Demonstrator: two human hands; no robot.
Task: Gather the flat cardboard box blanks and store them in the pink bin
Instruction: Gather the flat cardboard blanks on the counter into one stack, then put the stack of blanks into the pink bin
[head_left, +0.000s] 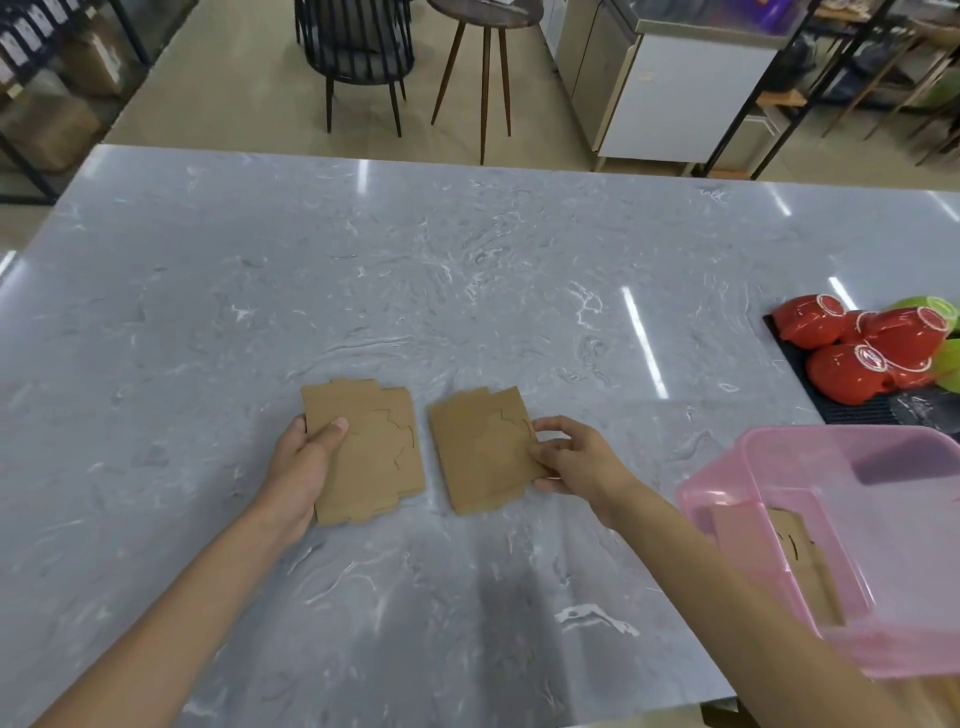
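No writing can be read on the two plain brown, die-cut cardboard blanks lying mid-table, the left hand (306, 460) gripping the left blank (371, 454), the right hand (569, 457) pinching the right blank (480, 452) (another sits in the pink bin (779, 457) at the table's right edge).

Grey marble table (363, 270), red bowls (857, 353), perhaps green ones, black chair (358, 47)

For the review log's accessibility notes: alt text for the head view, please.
Left hand and right hand each grip a flat cardboard blank on a grey marble table. A pink bin at right holds another.
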